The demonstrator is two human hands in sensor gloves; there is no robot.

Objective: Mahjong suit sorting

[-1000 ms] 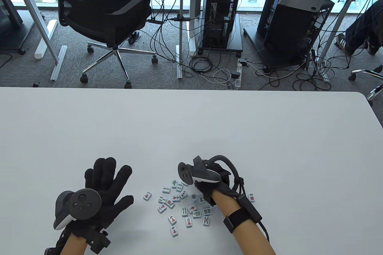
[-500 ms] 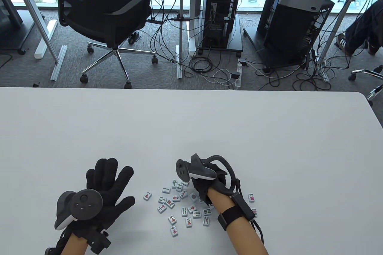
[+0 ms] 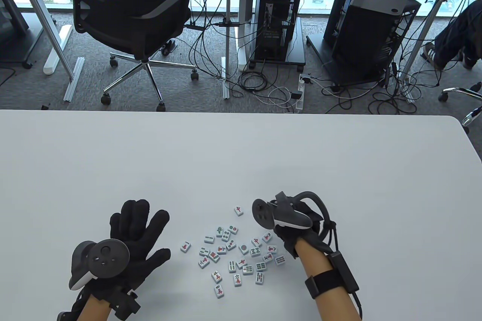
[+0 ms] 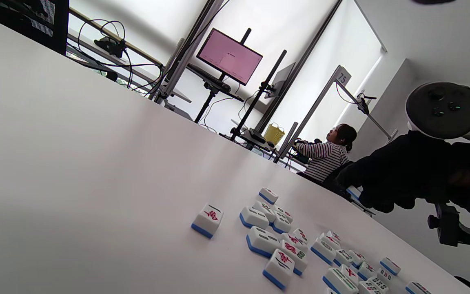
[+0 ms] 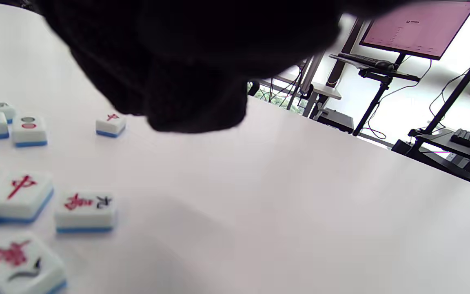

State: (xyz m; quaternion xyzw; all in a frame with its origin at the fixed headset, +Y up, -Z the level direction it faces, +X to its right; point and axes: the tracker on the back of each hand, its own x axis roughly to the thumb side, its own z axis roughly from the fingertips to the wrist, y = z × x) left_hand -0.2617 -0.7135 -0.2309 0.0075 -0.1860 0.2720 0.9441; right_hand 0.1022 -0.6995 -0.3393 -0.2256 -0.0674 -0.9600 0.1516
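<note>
Table view: the tiles (image 3: pixel 233 251) are seen mostly unsorted in one loose scatter, one tile (image 3: pixel 238 210) apart; the left hand (image 3: pixel 131 234) lies spread flat, empty, while the right hand (image 3: pixel 301 228) fingers cannot be told.

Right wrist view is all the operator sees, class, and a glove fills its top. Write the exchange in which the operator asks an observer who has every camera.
Operator: Where is the left hand?
Observer: The left hand lies flat on the table, fingers spread, left of the tiles and touching none.
Operator: Where is the right hand relative to the pile?
Observer: The right hand is at its right edge, fingers hidden under the tracker.
</note>
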